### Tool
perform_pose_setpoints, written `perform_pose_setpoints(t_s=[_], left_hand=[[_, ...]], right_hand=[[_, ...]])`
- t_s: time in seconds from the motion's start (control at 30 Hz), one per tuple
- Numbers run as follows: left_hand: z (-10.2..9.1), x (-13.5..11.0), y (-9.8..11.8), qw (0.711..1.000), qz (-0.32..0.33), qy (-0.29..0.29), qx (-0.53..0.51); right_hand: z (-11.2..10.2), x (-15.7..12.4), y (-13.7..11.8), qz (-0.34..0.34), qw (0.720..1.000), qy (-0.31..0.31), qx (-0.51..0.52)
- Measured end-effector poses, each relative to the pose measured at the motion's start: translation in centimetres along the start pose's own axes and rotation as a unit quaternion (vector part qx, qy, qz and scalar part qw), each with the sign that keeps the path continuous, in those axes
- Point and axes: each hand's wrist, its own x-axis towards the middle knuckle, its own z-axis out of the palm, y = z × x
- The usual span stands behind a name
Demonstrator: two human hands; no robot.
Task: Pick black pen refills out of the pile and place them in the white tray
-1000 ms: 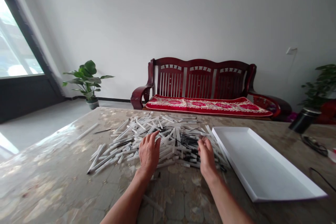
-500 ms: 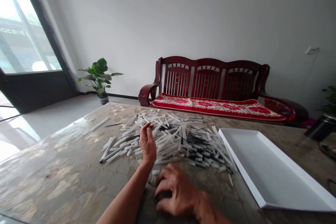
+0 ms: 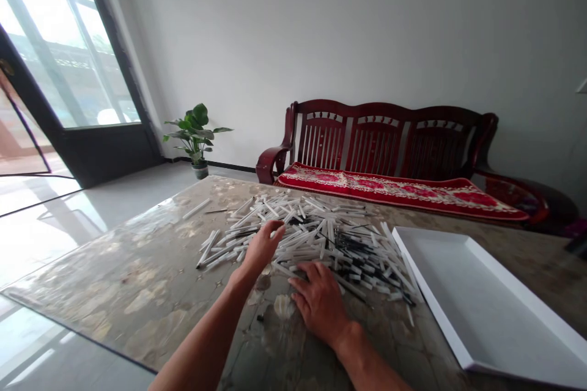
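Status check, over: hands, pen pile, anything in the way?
Left hand at pile's left part, grip unclear. Right hand spread at near edge. Pens heaped loosely, white and black mixed. White tray close on pile's right.

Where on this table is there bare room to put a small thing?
The widest bare patch of table lies between its left edge and the left forearm. Another lies between right forearm and white tray, whose visible floor is bare. The middle is crowded: heaped pen-like pieces, left hand over or in them, right hand at their near edge.
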Motion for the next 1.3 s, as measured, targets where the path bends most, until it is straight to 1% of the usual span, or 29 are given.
perform_pose_setpoints(t_s=[0.03, 0.1, 0.2, 0.23, 0.27, 0.3, 0.37, 0.47, 0.57, 0.63, 0.7, 0.77, 0.8, 0.83, 0.87, 0.9, 0.93, 0.97, 1.0, 1.03, 1.07, 1.13, 1.17, 1.3], left_hand=[[-0.3, -1.2, -0.3, 0.998, 0.038, -0.02, 0.042], [-1.0, -4.6, -1.3, 0.982, 0.118, -0.044, 0.139], [-1.5, -10.0, -3.2, 0.94, 0.199, -0.12, 0.25], [-1.5, -11.3, -3.7, 0.927, 0.218, -0.135, 0.275], [-1.4, -12.0, -4.1, 0.916, 0.229, -0.143, 0.295], [-1.2, -12.2, -4.3, 0.91, 0.235, -0.142, 0.311], [-0.6, -11.1, -4.3, 0.903, 0.231, -0.145, 0.333], [0.5, -7.4, -3.8, 0.899, 0.224, -0.138, 0.351], [1.7, -4.3, -3.7, 0.898, 0.244, -0.12, 0.346], [2.4, -3.3, -3.8, 0.905, 0.235, -0.106, 0.339], [2.6, -2.8, -3.9, 0.913, 0.232, -0.101, 0.321], [2.2, -2.3, -3.9, 0.923, 0.233, -0.083, 0.295], [1.7, -1.8, -3.9, 0.93, 0.227, -0.061, 0.284], [1.2, -1.0, -3.9, 0.936, 0.213, -0.033, 0.277], [0.5, -0.1, -3.9, 0.944, 0.178, 0.007, 0.279], [-0.2, 1.0, -4.1, 0.947, 0.133, 0.044, 0.288], [-0.8, 2.2, -4.3, 0.947, 0.076, 0.068, 0.306], [-1.4, 3.5, -4.7, 0.942, 0.013, 0.075, 0.328], [-1.9, 4.8, -5.2, 0.934, -0.049, 0.068, 0.348], [-2.3, 6.0, -5.8, 0.926, -0.095, 0.05, 0.363], [-2.5, 7.1, -6.4, 0.919, -0.121, 0.028, 0.374], [-2.6, 8.9, -7.8, 0.91, -0.146, 0.002, 0.389], [-2.6, 9.6, -8.5, 0.91, -0.15, -0.005, 0.388], [-2.3, 11.2, -10.3, 0.912, -0.165, -0.016, 0.375]], right_hand=[[-0.1, 0.0, 0.1, 0.002, 1.0, 0.01, 0.004], [-0.2, 0.0, 0.3, 0.009, 0.999, 0.03, 0.008], [-0.3, 0.2, 0.5, 0.021, 0.998, 0.057, 0.015], [-0.3, 0.2, 0.6, 0.025, 0.997, 0.066, 0.019], [-0.3, 0.3, 0.6, 0.027, 0.997, 0.075, 0.023], [-0.3, 0.4, 0.6, 0.028, 0.996, 0.082, 0.027], [-0.2, 0.4, 0.7, 0.025, 0.995, 0.091, 0.033], [0.0, 0.4, 0.9, 0.024, 0.994, 0.104, 0.037], [0.2, 0.2, 1.2, 0.03, 0.992, 0.118, 0.034], [0.2, 0.1, 1.3, 0.032, 0.991, 0.125, 0.033], [0.3, 0.1, 1.4, 0.031, 0.99, 0.131, 0.035], [0.2, 0.0, 1.4, 0.025, 0.99, 0.135, 0.04], [0.2, 0.0, 1.4, 0.019, 0.989, 0.137, 0.043], [0.2, 0.0, 1.4, 0.013, 0.989, 0.138, 0.046], [0.2, 0.0, 1.4, 0.008, 0.989, 0.139, 0.048], [0.3, 0.0, 1.4, 0.004, 0.989, 0.139, 0.049], [0.4, 0.0, 1.4, 0.001, 0.989, 0.138, 0.05], [0.4, 0.0, 1.4, 0.0, 0.989, 0.138, 0.05], [0.5, 0.0, 1.5, 0.001, 0.989, 0.137, 0.05], [0.7, -0.1, 1.6, 0.001, 0.989, 0.136, 0.05], [0.8, -0.1, 1.8, 0.001, 0.99, 0.133, 0.049], [0.9, -0.3, 2.2, -0.001, 0.991, 0.123, 0.044], [1.0, -0.4, 2.4, -0.001, 0.992, 0.116, 0.042], [1.1, -0.7, 3.1, 0.008, 0.995, 0.098, 0.034]])
